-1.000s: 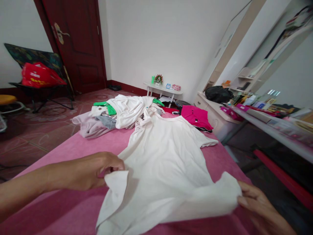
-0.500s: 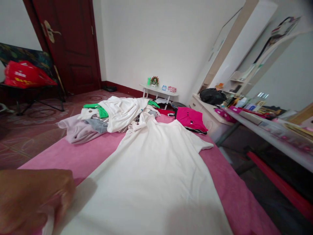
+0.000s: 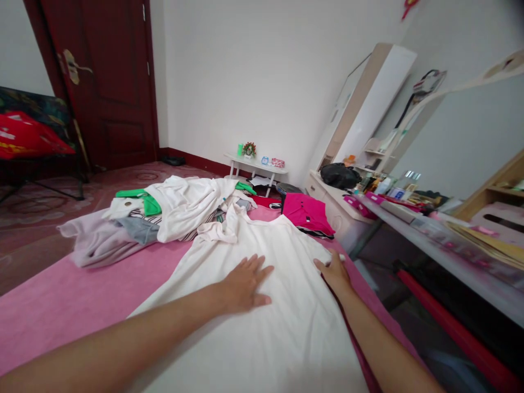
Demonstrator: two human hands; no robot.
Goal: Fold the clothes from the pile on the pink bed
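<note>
A white T-shirt (image 3: 282, 338) lies spread out on the pink bed cover (image 3: 135, 278), its neckline away from me. My left hand (image 3: 244, 286) rests flat on the shirt's chest with fingers spread, holding nothing. At the shirt's right sleeve is my right hand (image 3: 335, 273), its thumb and fingers around the sleeve cloth, with a bit of white showing past them. The left sleeve (image 3: 223, 226) is bunched over toward the neckline.
Behind the shirt, a heap of clothes (image 3: 188, 207) lies on the left and folded bright pink clothing (image 3: 307, 213) on the right. A cluttered glass-topped table (image 3: 442, 245) borders the bed's right side. A small white table (image 3: 254, 162) stands by the wall.
My left hand has moved from the lower left onto the shirt's chest. My right hand has come into view at the right sleeve, which no longer sticks out flat. The view has shifted slightly.
</note>
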